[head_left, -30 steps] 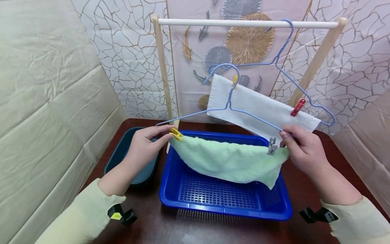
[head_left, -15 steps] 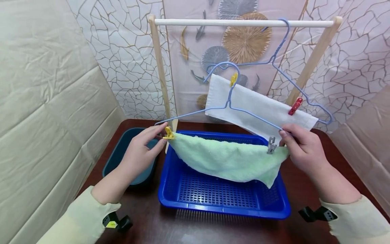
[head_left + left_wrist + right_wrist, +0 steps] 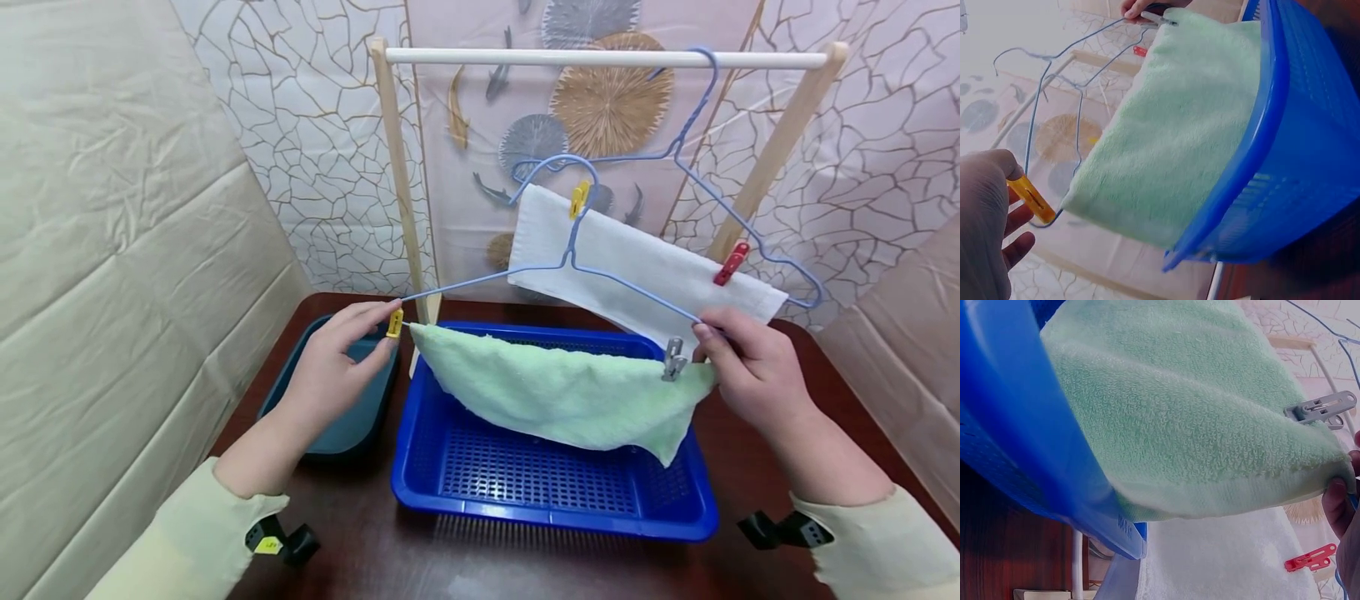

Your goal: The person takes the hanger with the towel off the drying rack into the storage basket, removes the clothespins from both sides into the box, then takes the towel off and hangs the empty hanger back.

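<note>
Behind a dark reddish-brown desk [image 3: 480, 575] stands a backdrop [image 3: 337, 150] with a cracked-stone pattern. A light green towel [image 3: 555, 387] hangs from the lower bar of a blue wire hanger [image 3: 572, 252], above a blue basket [image 3: 555, 521]; whether its lower edge touches the basket cannot be told.

The person's left hand [image 3: 330, 354] pinches a yellow clothespin [image 3: 395, 323] between thumb and fingers, at the hanger's left end. The clothespin is clear of the towel's left corner — a short bit of bar shows between them — and whether it touches the wire is unclear. The right hand [image 3: 757, 362] has its fingers curled round the hanger's right end, with the thumb on the towel's corner. Just beside that hand, a grey clip [image 3: 673, 362] clamps the towel's upper edge.

The towel hides the far middle of the basket, and the left forearm crosses over a teal tray [image 3: 363, 412] on the desk. Farther back, a second hanger [image 3: 678, 148] hooks over the white rail [image 3: 540, 57] of a wooden-legged rack, carrying a white cloth [image 3: 637, 250] under a yellow peg [image 3: 578, 200] and a red peg [image 3: 731, 264]. The front hanger overlaps the cloth.
</note>
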Demonstrator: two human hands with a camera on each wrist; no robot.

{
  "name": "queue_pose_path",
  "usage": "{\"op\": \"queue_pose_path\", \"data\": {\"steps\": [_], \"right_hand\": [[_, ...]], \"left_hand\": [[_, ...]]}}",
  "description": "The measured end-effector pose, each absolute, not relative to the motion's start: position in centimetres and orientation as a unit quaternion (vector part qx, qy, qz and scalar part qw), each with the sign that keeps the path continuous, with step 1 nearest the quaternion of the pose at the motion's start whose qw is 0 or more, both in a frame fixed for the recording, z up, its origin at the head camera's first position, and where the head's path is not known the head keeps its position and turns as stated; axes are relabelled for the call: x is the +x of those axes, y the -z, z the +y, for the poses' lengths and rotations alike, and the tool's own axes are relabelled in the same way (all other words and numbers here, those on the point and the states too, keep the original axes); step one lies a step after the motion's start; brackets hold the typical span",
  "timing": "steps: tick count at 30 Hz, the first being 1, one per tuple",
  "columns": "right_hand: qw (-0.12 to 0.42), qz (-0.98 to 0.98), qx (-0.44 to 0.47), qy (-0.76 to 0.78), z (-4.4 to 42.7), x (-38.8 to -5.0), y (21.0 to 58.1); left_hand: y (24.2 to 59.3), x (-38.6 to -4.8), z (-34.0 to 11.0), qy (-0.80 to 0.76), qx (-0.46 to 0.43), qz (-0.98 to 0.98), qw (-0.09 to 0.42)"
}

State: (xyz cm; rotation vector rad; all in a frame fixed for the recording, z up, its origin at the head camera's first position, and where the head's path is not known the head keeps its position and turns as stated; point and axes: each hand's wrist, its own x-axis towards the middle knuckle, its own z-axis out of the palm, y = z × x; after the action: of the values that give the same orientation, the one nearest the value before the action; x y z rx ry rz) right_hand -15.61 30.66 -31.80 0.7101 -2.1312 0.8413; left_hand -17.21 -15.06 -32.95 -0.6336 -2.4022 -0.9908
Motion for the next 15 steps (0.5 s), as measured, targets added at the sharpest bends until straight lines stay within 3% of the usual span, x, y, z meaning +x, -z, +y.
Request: {"op": "queue_pose_path", "data": {"steps": [6,15], "right_hand": [[0.37,-0.83,0.272,-0.318,30.7,-15.8,32.0],[0.375,-0.829,0.273,-0.311,30.8,-15.9,32.3]], "left_hand": [[33.2,-18.4,-16.4,0.268,-0.239,-0.898,0.256],[33.2,-19.3,-17.9,0.225,-0.23,-0.918,0.232]]}}
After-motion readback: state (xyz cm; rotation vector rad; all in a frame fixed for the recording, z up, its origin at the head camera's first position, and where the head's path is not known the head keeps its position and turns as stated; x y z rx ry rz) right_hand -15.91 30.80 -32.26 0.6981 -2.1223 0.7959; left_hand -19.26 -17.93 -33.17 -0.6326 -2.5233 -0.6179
